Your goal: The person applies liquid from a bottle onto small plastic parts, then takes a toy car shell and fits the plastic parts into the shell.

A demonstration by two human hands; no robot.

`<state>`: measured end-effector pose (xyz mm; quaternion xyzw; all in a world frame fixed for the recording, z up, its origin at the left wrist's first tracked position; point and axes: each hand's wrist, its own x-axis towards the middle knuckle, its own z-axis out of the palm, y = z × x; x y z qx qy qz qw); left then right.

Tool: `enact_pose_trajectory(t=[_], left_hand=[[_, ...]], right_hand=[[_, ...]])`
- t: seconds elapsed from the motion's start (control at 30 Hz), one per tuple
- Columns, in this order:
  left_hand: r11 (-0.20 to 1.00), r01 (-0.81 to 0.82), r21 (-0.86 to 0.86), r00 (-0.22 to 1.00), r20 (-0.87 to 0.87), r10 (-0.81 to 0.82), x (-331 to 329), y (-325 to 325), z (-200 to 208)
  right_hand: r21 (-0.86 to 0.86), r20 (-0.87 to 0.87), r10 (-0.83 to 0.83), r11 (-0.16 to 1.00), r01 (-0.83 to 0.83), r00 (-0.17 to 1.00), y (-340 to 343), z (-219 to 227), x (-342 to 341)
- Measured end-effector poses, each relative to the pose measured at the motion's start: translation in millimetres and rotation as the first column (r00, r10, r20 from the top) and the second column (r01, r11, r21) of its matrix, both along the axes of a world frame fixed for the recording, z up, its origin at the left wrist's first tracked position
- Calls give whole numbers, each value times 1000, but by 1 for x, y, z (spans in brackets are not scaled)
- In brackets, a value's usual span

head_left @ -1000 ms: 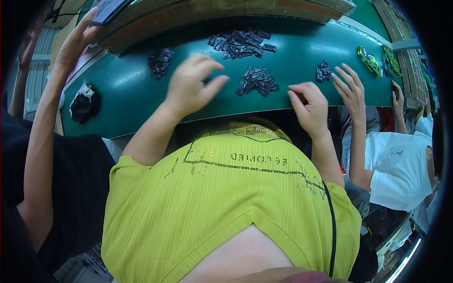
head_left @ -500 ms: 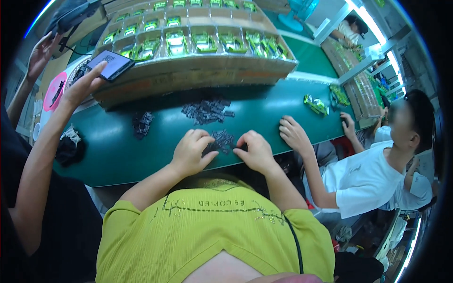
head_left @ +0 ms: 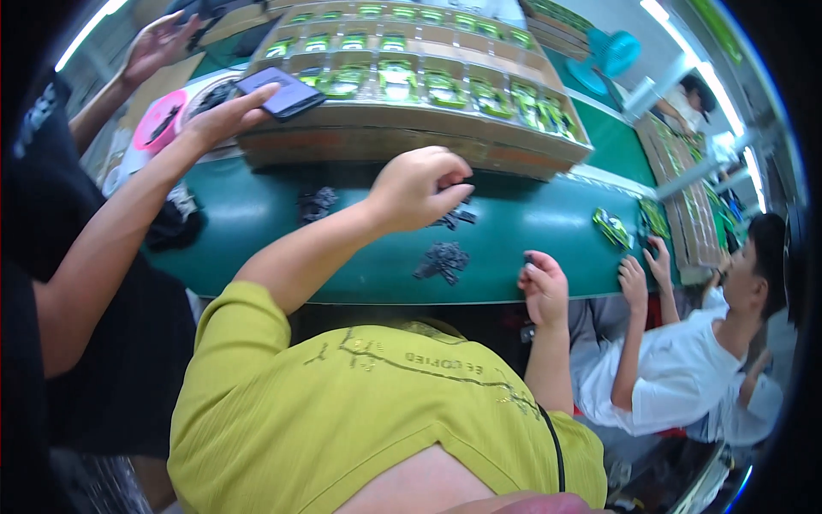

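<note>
My left hand (head_left: 422, 188) is raised across the table, its fingers curled, over a far pile of small black parts (head_left: 462, 218) that it partly hides. Whatever those fingers hold cannot be made out. Closer to the front edge lies another pile of small black parts (head_left: 442, 261), with neither hand touching it. To its right my right hand (head_left: 545, 284) is lifted, thumb and fingers pinched together around what looks like a small black part (head_left: 528, 257).
Behind the green table (head_left: 342, 270) stands a divided cardboard box (head_left: 377, 147) of green-and-clear packs. A small black heap (head_left: 318, 204) lies left. One co-worker holds a phone (head_left: 281, 92); another person (head_left: 676, 368) sits at right beside green packs (head_left: 611, 228). A pink bowl (head_left: 159, 120) stands far left.
My left hand has gone from the near pile to the far one. My right hand has moved right, away from the near pile, and lifted. The whole view has shifted.
</note>
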<state>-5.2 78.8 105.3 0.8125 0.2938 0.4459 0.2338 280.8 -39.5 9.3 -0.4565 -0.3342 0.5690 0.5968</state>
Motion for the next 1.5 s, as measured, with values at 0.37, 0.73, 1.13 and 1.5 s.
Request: enact_pose_trajectory(t=[0.37,0.73,1.13,1.5], left_hand=[[951,-296,91,929,-206,308,80,110,72],[509,-855,99,252,-778,575,3,278,57],[433,-900,-41,295,-789,539,0,285,57],[826,-553,107,197,-947,255,-18,373,31]], right_hand=[[187,353,-176,976,115,919,29,-18,-3],[252,370,-151,966,57,917,27,-20,0],[241,333,-166,967,86,928,26,-29,4],[227,335,-145,971,70,931,28,-23,0]])
